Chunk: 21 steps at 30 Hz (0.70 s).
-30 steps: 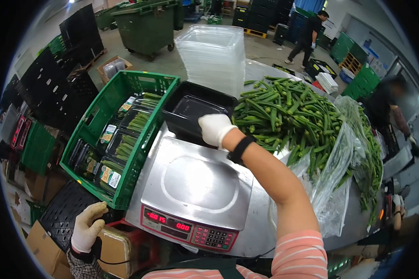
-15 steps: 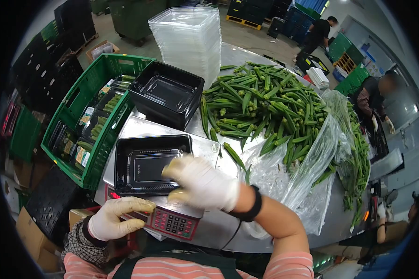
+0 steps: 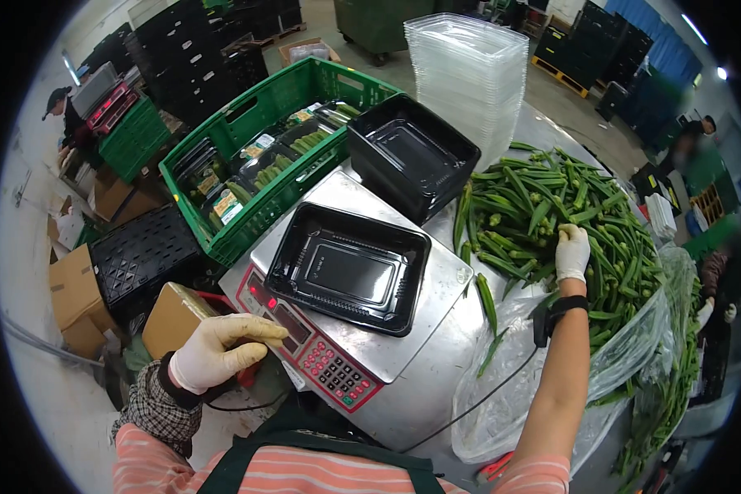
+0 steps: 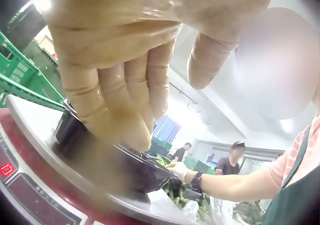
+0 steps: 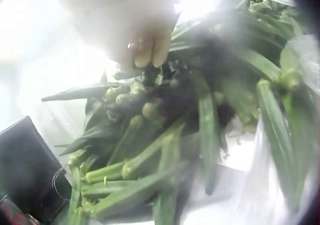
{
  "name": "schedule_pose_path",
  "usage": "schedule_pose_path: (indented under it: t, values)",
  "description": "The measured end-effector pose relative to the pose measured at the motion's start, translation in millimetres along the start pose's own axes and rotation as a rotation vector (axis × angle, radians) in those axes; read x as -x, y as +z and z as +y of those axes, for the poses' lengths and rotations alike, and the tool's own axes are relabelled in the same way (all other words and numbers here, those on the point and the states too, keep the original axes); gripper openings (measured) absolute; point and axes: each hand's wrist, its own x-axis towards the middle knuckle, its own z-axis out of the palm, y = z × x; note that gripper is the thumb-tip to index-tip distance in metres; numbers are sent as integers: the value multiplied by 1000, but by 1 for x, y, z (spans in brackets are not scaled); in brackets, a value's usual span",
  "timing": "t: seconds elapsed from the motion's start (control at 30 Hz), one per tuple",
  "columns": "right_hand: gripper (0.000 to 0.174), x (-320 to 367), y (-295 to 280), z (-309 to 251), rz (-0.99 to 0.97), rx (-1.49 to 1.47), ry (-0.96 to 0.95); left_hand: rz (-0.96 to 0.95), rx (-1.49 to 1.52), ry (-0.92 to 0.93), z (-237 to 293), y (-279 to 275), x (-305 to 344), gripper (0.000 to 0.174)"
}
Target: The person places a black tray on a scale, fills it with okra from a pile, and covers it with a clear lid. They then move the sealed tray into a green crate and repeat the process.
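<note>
The okra (image 3: pixel 543 198) lay heaped on the metal table (image 3: pixel 412 403), right of the scale (image 3: pixel 446 288), which bore a black tray (image 3: pixel 350 267). The right hand (image 3: pixel 573 253) reached into the heap; whether its fingers gripped any pods could not be told. The left hand (image 3: pixel 214 352), fingers loosely extended, held nothing near the scale. The pods seemed light, firm yet bruisable, probably best gathered gently round their middles.

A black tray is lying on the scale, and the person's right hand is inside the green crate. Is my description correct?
Not entirely: the right hand is at the okra pile, not inside the green crate. The head view shows this. The black tray is lying on the scale, as you say.
</note>
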Motion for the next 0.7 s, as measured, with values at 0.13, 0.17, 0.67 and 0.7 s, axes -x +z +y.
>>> schedule_pose_path:
  t: [0.13, 0.17, 0.67, 0.7]
  values:
    - [15, -6, -25, 27, 79, -481, 73, -1, -9, 40, -2, -5, 0, 29]
    - [16, 3, -54, 9, 50, -724, 103, -13, 14, 55, -5, -9, -3, 30]
    - [15, 255, -278, -109, -17, -1518, 726, -854, 31, 343, 7, 105, -53, 30]
    - [15, 257, -262, -103, -7, -1517, 742, -924, 78, 291, -3, 123, -47, 30]
